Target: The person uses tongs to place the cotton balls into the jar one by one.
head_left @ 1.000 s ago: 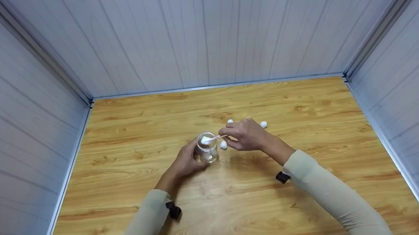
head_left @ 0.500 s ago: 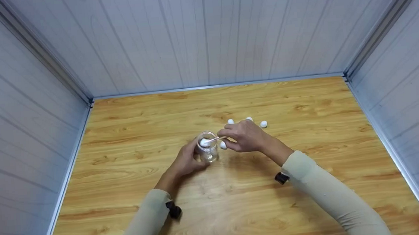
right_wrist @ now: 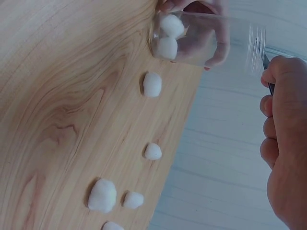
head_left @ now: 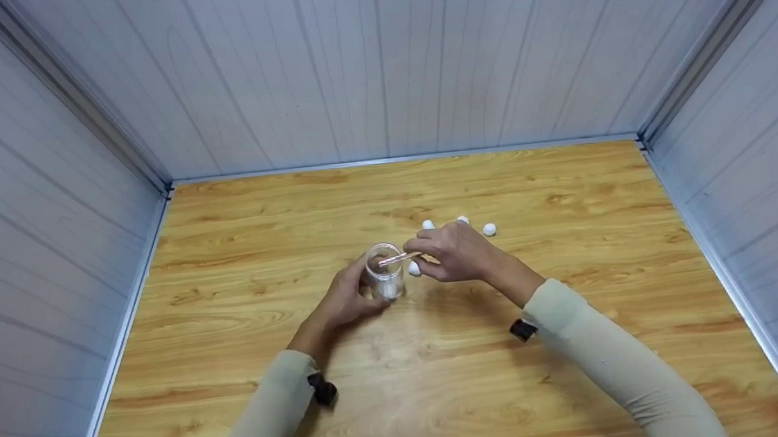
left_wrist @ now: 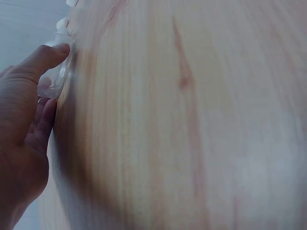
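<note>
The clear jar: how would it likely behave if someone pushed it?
The clear jar is probably stiff, since its outline looks smooth and even. Pushed high up, it might tip, being taller than wide; laid on its side, its round body could roll. The two white balls visible inside look soft and fluffy, so they likely add little weight.

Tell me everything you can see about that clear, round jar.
The clear, cylindrical jar looks like glass or clear plastic; I can't tell which. Its ridged neck has no lid. At least two white, fluffy-looking balls lie at the bottom. It appears to stand upright on the yellow-brown wood-grain table, gripped round its side by the bare left hand. The tip of a slim, straight tool reaches into the neck; whether they touch is unclear.
</note>
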`<state>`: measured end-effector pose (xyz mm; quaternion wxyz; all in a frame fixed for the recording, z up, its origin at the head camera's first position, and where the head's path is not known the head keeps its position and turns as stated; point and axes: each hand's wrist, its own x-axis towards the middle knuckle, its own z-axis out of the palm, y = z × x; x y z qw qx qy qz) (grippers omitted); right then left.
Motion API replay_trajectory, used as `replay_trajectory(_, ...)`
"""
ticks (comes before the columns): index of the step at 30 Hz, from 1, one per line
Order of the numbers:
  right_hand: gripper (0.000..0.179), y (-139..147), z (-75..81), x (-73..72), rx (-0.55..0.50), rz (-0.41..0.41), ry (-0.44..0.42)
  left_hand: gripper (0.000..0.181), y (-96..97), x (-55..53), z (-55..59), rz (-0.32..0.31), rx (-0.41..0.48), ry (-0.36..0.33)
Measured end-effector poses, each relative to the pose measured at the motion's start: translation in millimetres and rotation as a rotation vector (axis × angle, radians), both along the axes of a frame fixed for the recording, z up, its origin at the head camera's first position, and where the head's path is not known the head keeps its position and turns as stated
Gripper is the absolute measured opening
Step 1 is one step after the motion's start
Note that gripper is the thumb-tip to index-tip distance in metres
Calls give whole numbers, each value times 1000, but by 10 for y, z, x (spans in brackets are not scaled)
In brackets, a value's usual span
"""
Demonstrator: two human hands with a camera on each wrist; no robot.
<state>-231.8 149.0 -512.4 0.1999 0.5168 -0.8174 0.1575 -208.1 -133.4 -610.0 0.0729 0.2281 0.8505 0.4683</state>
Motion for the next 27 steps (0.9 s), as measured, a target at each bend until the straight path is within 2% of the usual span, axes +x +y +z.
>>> replay_trajectory(9,15,-8,11,-2,9,-2,-13,95,3,4,8,5,0,13)
replay_trajectory(16,13,-20,42,-14,-41,-9,10,95,-20,-11,-37,-3,-10,21)
replay_trajectory(20,13,-27,64,-31,-60,-5,25,96,-64,-73,-188,-21,39,63)
replay_trajectory(22,13,-25,68,-41,-68,-2,26,95,-87,-118,-297,-32,61,86)
replay_trajectory(27,14,-3,62,-54,-75,4,3,92,-113,-188,-464,-44,54,134)
